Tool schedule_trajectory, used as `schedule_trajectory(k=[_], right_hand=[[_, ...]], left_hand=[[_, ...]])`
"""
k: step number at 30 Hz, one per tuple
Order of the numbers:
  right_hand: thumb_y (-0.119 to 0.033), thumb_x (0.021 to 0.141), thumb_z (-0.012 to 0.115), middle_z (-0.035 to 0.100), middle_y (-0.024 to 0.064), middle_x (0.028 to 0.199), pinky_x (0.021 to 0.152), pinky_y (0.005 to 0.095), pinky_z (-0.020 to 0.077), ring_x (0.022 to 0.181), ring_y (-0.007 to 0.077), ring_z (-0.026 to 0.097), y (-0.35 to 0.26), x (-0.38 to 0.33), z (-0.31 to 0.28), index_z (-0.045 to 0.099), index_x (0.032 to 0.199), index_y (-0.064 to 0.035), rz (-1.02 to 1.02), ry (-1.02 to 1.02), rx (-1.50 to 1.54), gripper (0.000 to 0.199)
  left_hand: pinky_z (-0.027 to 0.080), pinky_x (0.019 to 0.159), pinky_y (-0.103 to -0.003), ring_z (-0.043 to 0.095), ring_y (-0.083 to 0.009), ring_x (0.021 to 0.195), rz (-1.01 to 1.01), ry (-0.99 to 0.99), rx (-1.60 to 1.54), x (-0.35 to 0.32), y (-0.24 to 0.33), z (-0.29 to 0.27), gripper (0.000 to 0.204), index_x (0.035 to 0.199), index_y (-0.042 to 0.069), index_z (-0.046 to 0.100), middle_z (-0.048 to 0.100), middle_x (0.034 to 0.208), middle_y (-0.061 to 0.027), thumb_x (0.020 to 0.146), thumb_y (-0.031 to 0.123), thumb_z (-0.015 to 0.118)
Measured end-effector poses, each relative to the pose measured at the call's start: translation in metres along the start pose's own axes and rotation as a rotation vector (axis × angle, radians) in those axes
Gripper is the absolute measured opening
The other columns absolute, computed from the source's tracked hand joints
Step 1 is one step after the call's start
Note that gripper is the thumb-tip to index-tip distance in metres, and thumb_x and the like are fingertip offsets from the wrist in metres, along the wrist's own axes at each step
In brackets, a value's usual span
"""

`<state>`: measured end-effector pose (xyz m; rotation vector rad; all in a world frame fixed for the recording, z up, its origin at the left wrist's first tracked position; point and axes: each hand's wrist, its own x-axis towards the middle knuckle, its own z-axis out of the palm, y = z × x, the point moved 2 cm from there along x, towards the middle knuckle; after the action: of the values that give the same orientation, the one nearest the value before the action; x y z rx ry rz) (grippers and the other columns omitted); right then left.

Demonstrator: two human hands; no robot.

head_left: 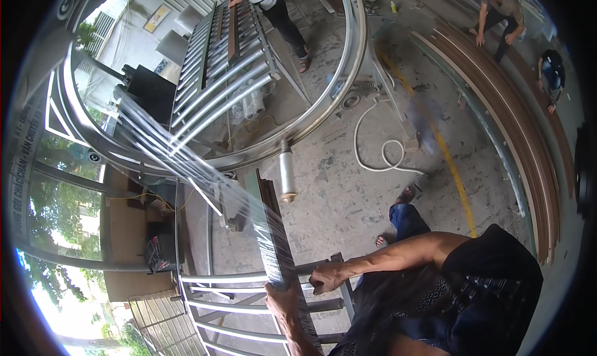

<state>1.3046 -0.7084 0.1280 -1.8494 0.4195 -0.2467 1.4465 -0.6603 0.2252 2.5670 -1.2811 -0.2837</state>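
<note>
A long, dark brown profile bundle point(266, 188) with a green edge slants through the lower middle, its near part covered in clear film point(271, 251). My left hand point(283, 301) is closed around the wrapped part at its left side. Just right of the bundle, my right hand point(328, 278) is curled into a closed shape; whatever its fingers hold is hidden. Shiny film stretches from the bundle up to the left, across a large metal ring point(356, 51). A film roll point(286, 172) hangs at the ring's lower edge.
Beneath the bundle stands a metal roller rack point(227, 307); another roller rack point(217, 51) lies beyond the ring, with a person point(270, 7) beside it. A pale hose point(388, 163) curls on the floor. Brown boards point(497, 101) line the right, near two crouching people.
</note>
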Motion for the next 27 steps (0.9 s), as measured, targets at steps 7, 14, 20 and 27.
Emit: schedule_trajectory(k=[7,14,20,27], right_hand=[[-0.030,0.078,0.062,0.064,0.0233,0.075,0.064,0.0454,0.0486,0.070,0.0368,0.063,-0.001,0.001,-0.001,0.066,0.082,0.0031,0.014,0.005,-0.024,0.034],[-0.030,0.078,0.062,0.065,0.0227,0.075,0.065,0.0448,0.0491,0.071,0.0363,0.064,0.005,0.003,0.002,0.066,0.083,0.0029,0.023,0.007,-0.020,0.034],[-0.030,0.078,0.063,0.065,0.0223,0.075,0.065,0.0444,0.0492,0.071,0.0350,0.064,0.005,0.005,0.003,0.066,0.083,0.0028,0.024,-0.009,0.003,0.034],[-0.030,0.077,0.062,0.064,0.0226,0.073,0.063,0.0453,0.0486,0.068,0.0355,0.064,0.003,0.003,-0.001,0.066,0.082,0.0029,0.009,-0.004,-0.005,0.034]], left_hand=[[0.049,0.074,-0.049,0.064,-0.0455,0.083,0.009,-0.001,0.003,0.001,-0.003,0.001,0.062,0.102,-0.004,0.055,0.066,0.086,-0.0282,0.058,0.033,0.079],[0.049,0.075,-0.050,0.064,-0.0458,0.084,0.004,-0.001,0.015,0.001,-0.005,0.003,0.065,0.105,-0.005,0.055,0.066,0.088,-0.0286,0.058,0.033,0.080],[0.049,0.075,-0.051,0.064,-0.0459,0.084,-0.022,-0.034,0.002,0.000,0.000,-0.003,0.068,0.108,-0.004,0.055,0.066,0.088,-0.0282,0.058,0.034,0.079],[0.049,0.076,-0.051,0.064,-0.0456,0.085,-0.045,-0.039,0.017,-0.003,0.010,-0.007,0.067,0.108,-0.004,0.055,0.066,0.089,-0.0282,0.059,0.035,0.079]])
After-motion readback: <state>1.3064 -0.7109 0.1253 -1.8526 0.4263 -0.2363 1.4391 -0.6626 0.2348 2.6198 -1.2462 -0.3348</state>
